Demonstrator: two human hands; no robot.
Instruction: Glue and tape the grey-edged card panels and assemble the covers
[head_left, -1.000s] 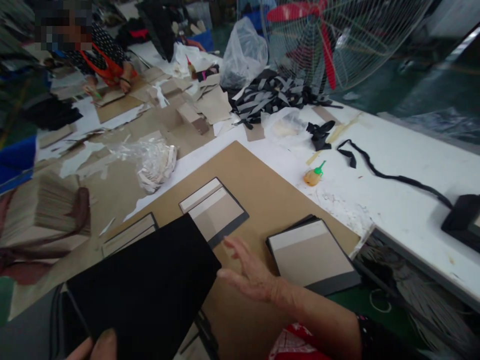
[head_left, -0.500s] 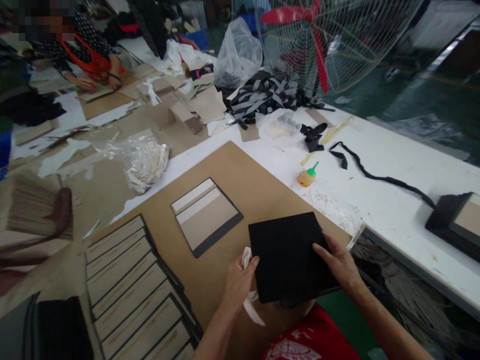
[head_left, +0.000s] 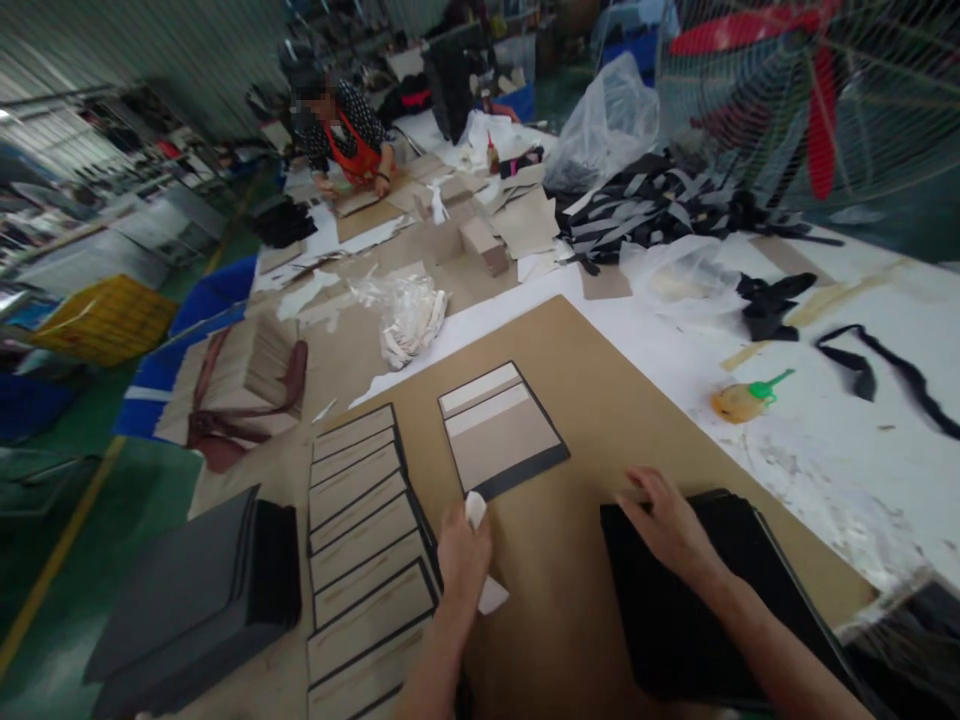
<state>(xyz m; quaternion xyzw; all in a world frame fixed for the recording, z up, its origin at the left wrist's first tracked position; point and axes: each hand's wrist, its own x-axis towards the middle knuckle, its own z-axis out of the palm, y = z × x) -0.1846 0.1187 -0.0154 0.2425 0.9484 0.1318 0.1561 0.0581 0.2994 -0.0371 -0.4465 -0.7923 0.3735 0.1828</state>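
Note:
My left hand (head_left: 463, 555) is closed round a small white cloth (head_left: 484, 592), close to the near edge of a grey-and-black panel (head_left: 501, 428) lying alone on the brown cardboard sheet (head_left: 622, 400). My right hand (head_left: 666, 520) lies flat with fingers spread on a black cloth-covered board (head_left: 697, 610) that rests on the cardboard at the lower right. A row of several overlapping grey panels (head_left: 360, 530) runs down the left side of the cardboard.
A stack of dark grey boards (head_left: 195, 600) sits lower left. A glue bottle with a green nozzle (head_left: 742, 398) lies on the white table (head_left: 862, 440). Black ribbon scraps (head_left: 652, 200), plastic bags and a red-bladed fan (head_left: 817, 90) stand behind. Another person (head_left: 345, 140) works at the far end.
The black board has gone down onto the cardboard at the right, with my right hand flat on it. My left hand has let go of it and moved towards the single panel, cloth still in it.

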